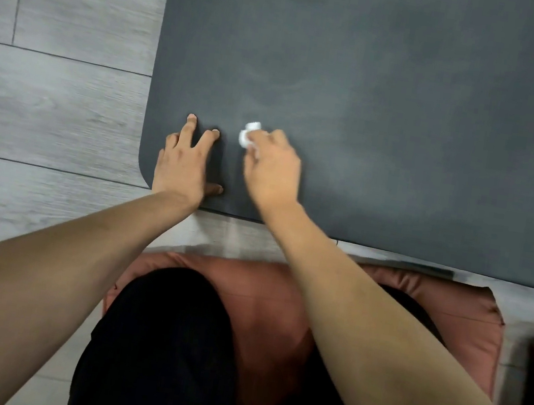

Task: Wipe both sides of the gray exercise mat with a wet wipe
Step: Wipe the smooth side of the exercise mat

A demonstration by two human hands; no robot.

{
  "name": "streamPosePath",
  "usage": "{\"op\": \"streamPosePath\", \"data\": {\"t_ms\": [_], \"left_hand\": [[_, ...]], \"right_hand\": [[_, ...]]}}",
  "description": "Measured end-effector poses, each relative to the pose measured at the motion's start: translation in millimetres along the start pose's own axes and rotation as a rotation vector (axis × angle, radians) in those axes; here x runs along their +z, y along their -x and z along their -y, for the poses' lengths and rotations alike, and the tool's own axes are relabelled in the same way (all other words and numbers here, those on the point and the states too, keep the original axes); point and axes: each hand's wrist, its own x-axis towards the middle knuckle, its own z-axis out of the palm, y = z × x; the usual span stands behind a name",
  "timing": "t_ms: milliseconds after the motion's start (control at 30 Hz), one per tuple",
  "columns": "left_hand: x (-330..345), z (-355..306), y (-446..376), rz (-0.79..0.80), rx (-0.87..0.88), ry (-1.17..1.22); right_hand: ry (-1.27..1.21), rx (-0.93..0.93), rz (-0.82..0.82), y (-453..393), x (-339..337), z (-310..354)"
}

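Gray exercise mat (397, 83) spread flat on the pale wood-plank floor (48, 100), filling the view from 11 through 3 o'clock, rounded near-left corner toward 9 o'clock of centre. Faint pale smears across its middle.

Left hand (183, 162) pressed palm-down on the mat just inside that corner, fingers splayed toward 12 o'clock, thumb out toward 3 o'clock; grip apart, holding nothing.

Right hand (272, 168) just beside it at 3 o'clock, not touching it, knuckles up. Grip together, clamped on a small bunched white wet wipe (250, 134), which pokes out past the fingertips at 11 o'clock of the hand and meets the mat surface. Hand and wipe slightly blurred.

Both bare forearms reaching in from 7 and 5 o'clock. At 6 o'clock, knees in black trousers (168, 343) on a reddish-brown cushion (277, 308), its far edge close to the mat's near edge.
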Motion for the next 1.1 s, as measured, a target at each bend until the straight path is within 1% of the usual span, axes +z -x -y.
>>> {"op": "streamPosePath", "data": {"t_ms": [67,100,133,167,233,300,367,400,433,467,500,533,600,667,700,733,800,833,867,933,967,1000,1033,1100], "left_hand": [[0.5,1.3,-0.2,0.005,0.007,-0.006],[0.2,1.5,-0.2,0.006,0.006,-0.006],[-0.1,1.3,0.1,0.006,0.005,-0.004],[-0.4,0.7,0.1,0.005,0.005,0.001],[-1.0,-1.0,0.2,0.004,0.001,0.004],[-0.9,-2.3,-0.9,-0.002,0.001,-0.006],[0.1,-1.2,-1.2,-0.004,0.0,-0.011],[1.3,-0.2,-0.8,-0.004,0.002,-0.008],[1.5,-0.2,-2.0,-0.007,0.012,-0.004],[1.4,0.5,-3.7,-0.002,0.025,-0.001],[0.9,2.6,-4.2,0.012,0.033,0.003],[0.2,4.6,-4.4,0.026,0.035,0.009],[-0.5,8.0,-4.6,0.031,0.043,0.03],[-0.2,7.6,-4.4,0.038,0.054,0.053],[-0.2,7.2,-4.1,0.044,0.049,0.06],[-0.1,6.3,-3.2,0.049,0.041,0.061],[0.7,3.7,-1.3,0.043,0.03,0.055],[0.7,2.4,-1.0,0.036,0.024,0.057],[0.6,1.5,-0.8,0.032,0.017,0.06],[0.3,-0.5,-0.4,0.028,0.007,0.066],[0.0,-1.5,-0.4,0.025,0.006,0.068],[-0.2,-1.9,-0.3,0.024,0.004,0.069],[-0.1,-1.9,0.0,0.022,0.002,0.069],[0.0,-0.5,-0.3,0.019,0.006,0.068]], "right_hand": [[0.074,-0.158,0.075,1.7,4.4,7.6],[0.11,-0.2,0.07,-3.0,-1.1,-2.1],[0.147,-0.194,0.047,-7.1,-9.9,-18.6],[0.202,-0.139,0.033,-10.1,-22.5,-41.5],[0.296,0.047,0.03,-10.6,-59.9,-95.8],[0.282,0.244,-0.014,-3.6,-95.3,-136.9],[0.265,0.392,-0.1,3.2,-94.9,-137.0],[0.244,0.433,-0.135,6.9,-82.4,-123.5],[0.197,0.432,-0.158,10.4,-65.0,-105.9],[0.13,0.387,-0.151,15.7,-45.4,-84.1],[0.063,0.3,-0.116,23.4,-25.0,-59.6],[0.023,0.195,-0.049,32.0,-7.2,-31.9],[0.045,0.01,0.104,49.7,16.0,17.2],[0.103,-0.126,0.163,51.7,19.4,22.1],[0.14,-0.163,0.162,47.9,11.0,8.9],[0.186,-0.157,0.145,45.2,-2.3,-11.9],[0.261,-0.005,0.072,42.8,-40.4,-71.9],[0.287,0.112,0.02,43.2,-63.1,-103.7],[0.3,0.231,0.005,45.1,-85.4,-128.4],[0.281,0.44,-0.007,48.3,-108.5,-147.9],[0.285,0.493,-0.033,48.0,-103.9,-143.9],[0.29,0.507,-0.045,47.4,-94.6,-133.1],[0.277,0.472,-0.038,48.2,-81.0,-116.5],[0.196,0.309,0.047,56.0,-45.3,-71.8]]}}
